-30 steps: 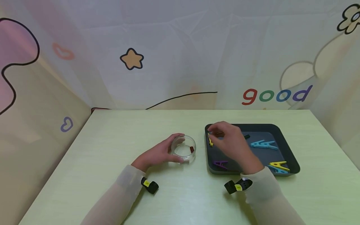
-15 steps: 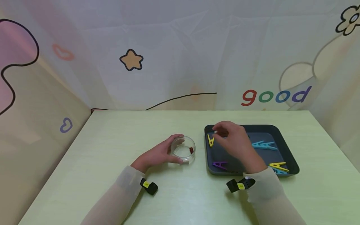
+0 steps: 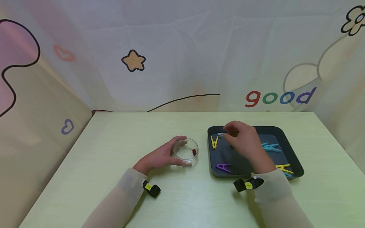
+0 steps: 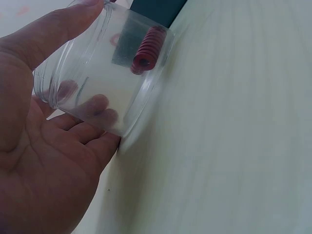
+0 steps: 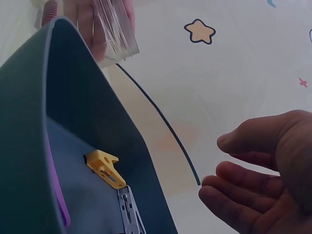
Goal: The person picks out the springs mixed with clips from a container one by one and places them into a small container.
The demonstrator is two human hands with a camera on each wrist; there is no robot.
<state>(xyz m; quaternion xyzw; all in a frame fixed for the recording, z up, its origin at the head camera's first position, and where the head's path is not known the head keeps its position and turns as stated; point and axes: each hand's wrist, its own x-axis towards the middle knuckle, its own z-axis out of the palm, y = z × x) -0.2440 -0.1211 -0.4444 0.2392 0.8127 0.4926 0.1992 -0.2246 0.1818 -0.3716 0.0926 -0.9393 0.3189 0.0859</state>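
Observation:
My left hand (image 3: pixel 163 155) grips a clear round jar (image 3: pixel 183 154) on the table, thumb and fingers around its side. A red coil spring (image 4: pixel 150 48) lies inside the jar. Over the dark grey tray (image 3: pixel 222 155), my right hand (image 3: pixel 243 142) hovers with fingers loosely bent. The right wrist view shows a gap between thumb and fingers with nothing in it. Nearest to that hand are a grey clothespin (image 3: pixel 220 135) and a yellow clothespin (image 3: pixel 214 143). The hand covers part of the tray's middle.
A purple clothespin (image 3: pixel 223 167) lies at the tray's near left. Blue clothespins (image 3: pixel 272 148) are on its right, and another yellow clothespin (image 3: pixel 285 167) sits in the near right corner. A printed cloth (image 3: pixel 182 57) hangs behind the table (image 3: pixel 128 126).
My right hand has moved rightward over the tray, uncovering the yellow and grey clothespins at its left. A dark green piece seen earlier is now hidden. The left hand and jar stay put.

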